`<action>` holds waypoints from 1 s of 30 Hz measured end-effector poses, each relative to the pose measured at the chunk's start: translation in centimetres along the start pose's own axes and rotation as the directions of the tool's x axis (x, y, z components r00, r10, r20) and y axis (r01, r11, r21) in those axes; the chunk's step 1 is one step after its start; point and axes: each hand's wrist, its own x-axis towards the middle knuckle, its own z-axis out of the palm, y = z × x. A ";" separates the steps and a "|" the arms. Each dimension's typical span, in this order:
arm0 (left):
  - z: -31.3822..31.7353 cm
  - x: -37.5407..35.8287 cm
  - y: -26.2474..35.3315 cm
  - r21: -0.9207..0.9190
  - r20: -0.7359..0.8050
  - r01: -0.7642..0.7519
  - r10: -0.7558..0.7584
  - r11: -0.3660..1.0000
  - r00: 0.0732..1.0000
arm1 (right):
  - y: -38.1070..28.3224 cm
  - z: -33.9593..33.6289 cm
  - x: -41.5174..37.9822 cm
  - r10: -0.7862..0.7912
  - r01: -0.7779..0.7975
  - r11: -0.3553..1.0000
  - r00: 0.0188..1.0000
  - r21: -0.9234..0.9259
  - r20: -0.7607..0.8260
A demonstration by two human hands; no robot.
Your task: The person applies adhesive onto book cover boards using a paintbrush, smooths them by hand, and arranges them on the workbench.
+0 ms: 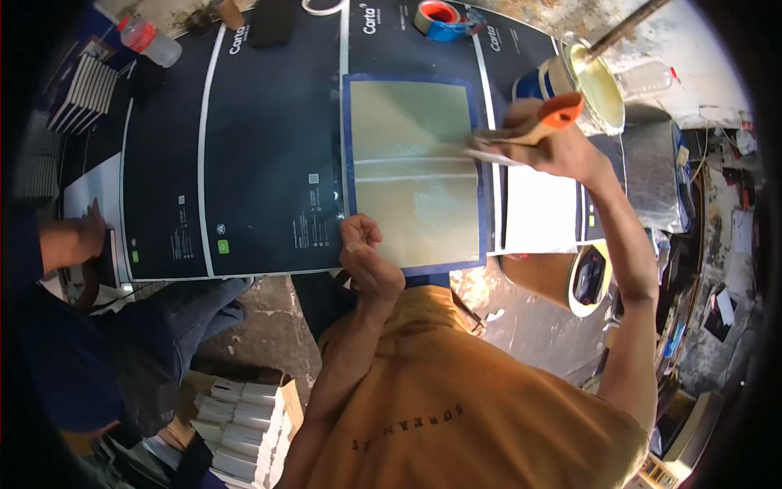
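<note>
A tan cover sheet with dark blue edges [415,220] lies on the black-topped table, with two pale strips across its middle and a wet sheen in places. My right hand [550,147] is closed on an orange-handled brush [560,112] over the sheet's upper right edge; the bristle end is blurred. My left hand [368,254] is closed at the sheet's lower left edge, its fingers curled; whether it pinches anything is too small to tell. White paper [539,210] lies just right of the sheet.
A bucket of pale paste [601,88] with a stick stands at the back right. Tape rolls [440,18] and a bottle [150,42] are at the back. At the left, another person's hand [91,232] rests near stacked booklets. A brown bin [562,281] stands below the table's front edge.
</note>
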 end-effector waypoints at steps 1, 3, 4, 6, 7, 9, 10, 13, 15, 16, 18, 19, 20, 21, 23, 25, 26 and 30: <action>0.1 -0.2 0.0 -0.004 0.005 -0.006 0.006 1.000 1.000 | -1.6 0.4 0.8 0.127 -0.128 0.991 0.992 0.044 0.016; 0.1 0.0 0.1 -0.006 -0.001 -0.034 0.034 0.999 0.999 | -3.2 3.7 3.1 -0.029 0.057 0.977 0.990 0.203 -0.136; 0.0 0.1 0.0 0.010 0.009 -0.049 0.049 0.999 0.999 | -3.9 5.7 4.4 -0.162 0.177 0.981 0.973 0.082 -0.165; -0.1 0.1 -0.2 0.040 0.019 -0.076 0.076 0.996 0.997 | -4.8 8.0 6.6 -0.184 0.191 0.947 0.982 0.257 -0.049; -0.1 0.1 -0.2 0.070 0.030 -0.093 0.091 0.993 0.995 | -4.2 8.0 6.4 -0.211 0.215 0.962 0.977 0.167 -0.041; -0.3 0.2 0.0 0.124 0.040 -0.121 0.116 0.985 0.992 | -2.3 6.7 4.3 -0.243 0.246 0.965 0.969 0.088 -0.048; -0.4 0.2 0.0 0.114 0.026 -0.109 0.107 0.987 0.994 | -0.5 6.4 1.8 -0.209 0.211 0.977 0.975 0.027 -0.071; -0.1 0.5 0.2 -0.034 0.019 0.019 -0.018 0.999 1.000 | -0.2 2.3 -4.0 0.066 -0.052 0.988 0.994 -0.147 0.090; -1.3 2.3 1.5 -0.243 0.052 0.251 -0.246 0.937 0.968 | -1.4 0.7 -6.6 0.196 -0.197 0.980 0.979 0.024 0.048; -2.0 4.2 1.7 -0.288 0.120 0.149 -0.119 0.946 0.986 | -3.4 0.0 -6.5 0.107 -0.102 0.979 0.994 -0.175 0.021; -1.8 10.1 3.7 -0.178 0.280 -0.101 0.148 0.979 0.949 | -5.9 3.3 -5.7 -0.031 0.021 0.997 0.992 -0.080 -0.125; 0.2 13.0 4.4 -0.095 0.357 -0.220 0.239 0.971 0.903 | -7.2 5.0 -4.7 -0.096 0.088 0.995 0.973 -0.047 -0.210; 1.7 16.9 4.5 0.041 0.575 -0.413 0.317 0.910 0.754 | -8.7 6.2 -3.5 -0.158 0.158 0.987 0.942 -0.023 -0.297; 2.8 20.3 4.7 0.122 0.765 -0.612 0.318 0.782 0.559 | -10.5 7.2 -1.6 -0.188 0.167 0.981 0.944 -0.098 -0.271; 5.3 23.2 6.5 0.541 0.812 -0.490 -0.273 0.683 0.516 | -11.9 8.2 2.0 -0.205 0.155 0.965 0.948 -0.212 -0.243; 6.0 24.1 6.6 0.589 0.798 -0.503 -0.358 0.633 0.484 | -9.8 9.3 5.8 -0.181 0.081 0.950 0.931 -0.303 -0.318; 6.3 24.3 6.6 0.607 0.791 -0.512 -0.402 0.607 0.462 | -8.8 10.4 7.2 -0.173 0.024 0.935 0.902 -0.353 -0.395; 6.9 25.2 4.1 0.575 0.817 -0.578 -0.372 0.579 0.441 | -11.1 16.9 5.5 -0.253 0.177 0.934 0.942 -0.311 -0.222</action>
